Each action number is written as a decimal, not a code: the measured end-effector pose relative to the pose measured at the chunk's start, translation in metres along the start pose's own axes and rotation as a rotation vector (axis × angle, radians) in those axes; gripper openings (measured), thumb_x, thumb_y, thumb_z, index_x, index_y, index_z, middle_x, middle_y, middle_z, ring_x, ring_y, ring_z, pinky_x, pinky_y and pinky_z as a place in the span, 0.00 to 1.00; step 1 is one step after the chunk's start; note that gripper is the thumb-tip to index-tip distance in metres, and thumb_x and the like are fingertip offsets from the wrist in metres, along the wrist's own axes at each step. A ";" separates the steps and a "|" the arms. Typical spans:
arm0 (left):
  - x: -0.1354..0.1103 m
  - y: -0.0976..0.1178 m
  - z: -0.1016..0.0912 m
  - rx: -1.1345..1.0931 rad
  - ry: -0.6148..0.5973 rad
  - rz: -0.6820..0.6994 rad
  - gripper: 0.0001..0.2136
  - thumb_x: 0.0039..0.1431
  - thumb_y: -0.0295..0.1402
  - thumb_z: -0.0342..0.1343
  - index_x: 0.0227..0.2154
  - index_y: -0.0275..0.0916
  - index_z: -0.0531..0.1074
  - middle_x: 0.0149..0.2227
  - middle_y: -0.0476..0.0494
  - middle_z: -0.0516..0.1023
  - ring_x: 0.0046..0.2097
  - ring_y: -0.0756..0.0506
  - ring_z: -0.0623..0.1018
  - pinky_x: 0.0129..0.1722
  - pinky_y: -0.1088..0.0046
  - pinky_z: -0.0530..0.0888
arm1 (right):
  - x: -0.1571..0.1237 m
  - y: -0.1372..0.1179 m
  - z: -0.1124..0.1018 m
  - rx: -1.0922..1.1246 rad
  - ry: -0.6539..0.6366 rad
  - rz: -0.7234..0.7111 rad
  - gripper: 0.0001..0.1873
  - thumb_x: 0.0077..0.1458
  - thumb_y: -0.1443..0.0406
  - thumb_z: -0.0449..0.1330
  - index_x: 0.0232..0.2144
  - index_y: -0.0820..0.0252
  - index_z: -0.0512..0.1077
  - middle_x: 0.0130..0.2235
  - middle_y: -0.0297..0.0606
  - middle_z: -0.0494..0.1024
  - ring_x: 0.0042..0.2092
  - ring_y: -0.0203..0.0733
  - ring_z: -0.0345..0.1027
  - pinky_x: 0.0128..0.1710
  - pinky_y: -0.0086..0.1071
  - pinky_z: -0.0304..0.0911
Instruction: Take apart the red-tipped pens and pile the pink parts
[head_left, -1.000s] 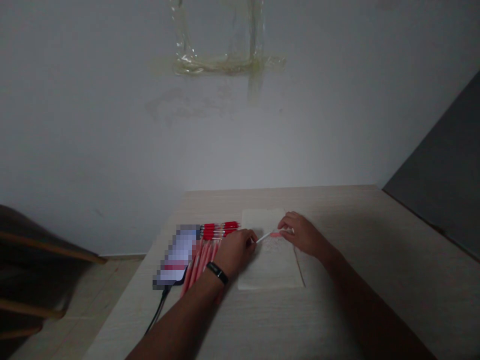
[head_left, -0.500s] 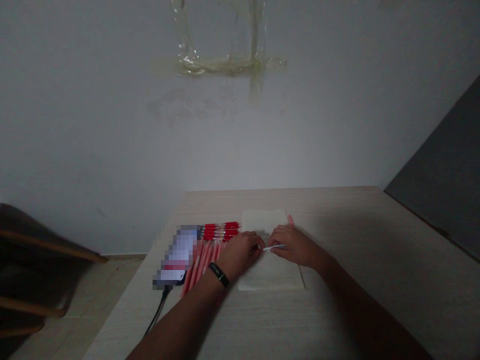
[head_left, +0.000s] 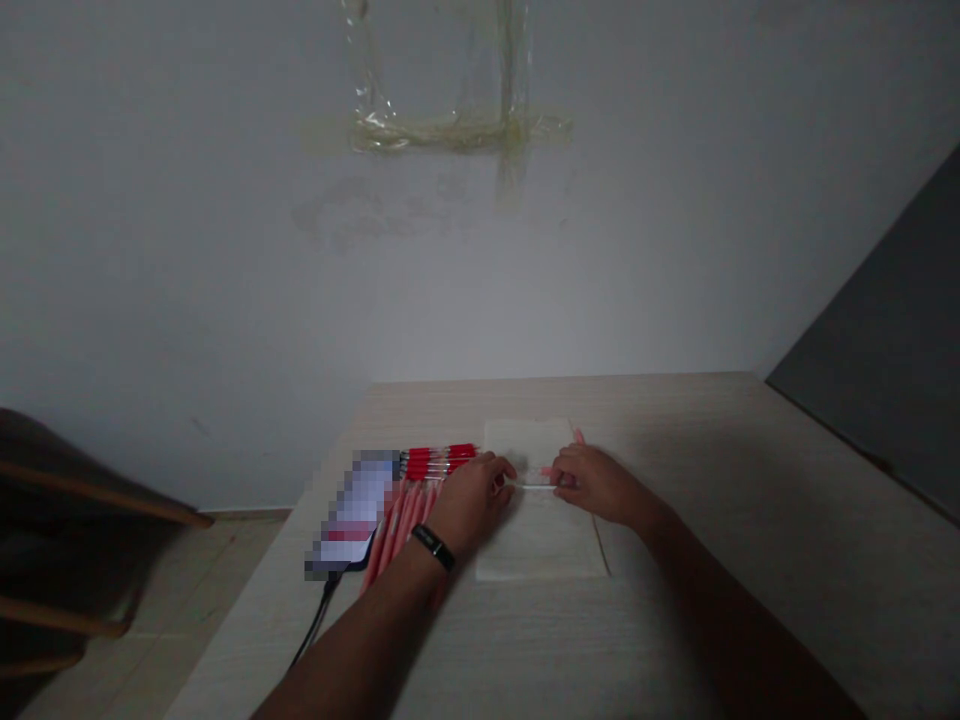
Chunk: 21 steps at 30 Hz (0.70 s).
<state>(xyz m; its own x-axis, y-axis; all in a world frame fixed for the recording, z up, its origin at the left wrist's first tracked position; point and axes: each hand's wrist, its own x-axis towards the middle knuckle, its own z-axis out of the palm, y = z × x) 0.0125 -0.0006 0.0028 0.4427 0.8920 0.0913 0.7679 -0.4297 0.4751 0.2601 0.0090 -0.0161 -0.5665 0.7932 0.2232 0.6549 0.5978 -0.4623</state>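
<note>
1. Clock centre: the pale paper [head_left: 540,550] on the table [head_left: 675,620], with 12 toward the wall [head_left: 630,260].
2. The white stick [head_left: 538,488] lies crosswise above the paper's middle, running roughly from 9 to 3 between both hands' fingertips.
3. The left hand [head_left: 478,500], at 9, is nearly closed, thumb and fingers pinched at the stick's near end; a dark band [head_left: 433,546] circles its wrist.
4. The right hand [head_left: 602,485], at 3, is narrow too, fingertips gathered on the stick's other end.
5. A pink piece [head_left: 546,470] shows just beside the right fingertips, on the stick's 12 side; whether that hand grips it I cannot tell. A pink tip [head_left: 579,436] pokes out at 1.
6. Red pens [head_left: 439,462] lie in a row at 10, pink pens [head_left: 397,530] at 9, partly behind the left arm; the phone [head_left: 352,515] is farther out at 9.
7. The step in hand, I judge, is two-handed handling of the stick. Moving it would call for even pinches and a level line.
</note>
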 end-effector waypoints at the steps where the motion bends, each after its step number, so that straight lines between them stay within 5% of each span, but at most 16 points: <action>1: 0.000 0.000 0.001 0.003 0.006 -0.007 0.09 0.59 0.29 0.56 0.42 0.39 0.76 0.39 0.43 0.78 0.39 0.46 0.76 0.37 0.74 0.67 | 0.000 0.000 0.001 0.001 -0.005 -0.001 0.04 0.53 0.70 0.64 0.29 0.58 0.72 0.32 0.33 0.75 0.39 0.42 0.69 0.58 0.46 0.53; 21: -0.003 -0.004 0.007 0.168 -0.044 -0.107 0.11 0.60 0.33 0.53 0.45 0.40 0.72 0.46 0.40 0.77 0.44 0.44 0.78 0.40 0.72 0.69 | 0.000 0.003 0.004 0.030 -0.055 0.044 0.04 0.52 0.71 0.63 0.30 0.59 0.74 0.33 0.35 0.77 0.40 0.42 0.70 0.50 0.38 0.59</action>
<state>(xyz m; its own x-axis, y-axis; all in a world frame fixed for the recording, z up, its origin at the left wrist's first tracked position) 0.0114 -0.0026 -0.0060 0.3711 0.9286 0.0079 0.8766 -0.3530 0.3271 0.2601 0.0103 -0.0208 -0.5645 0.8108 0.1549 0.6650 0.5579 -0.4965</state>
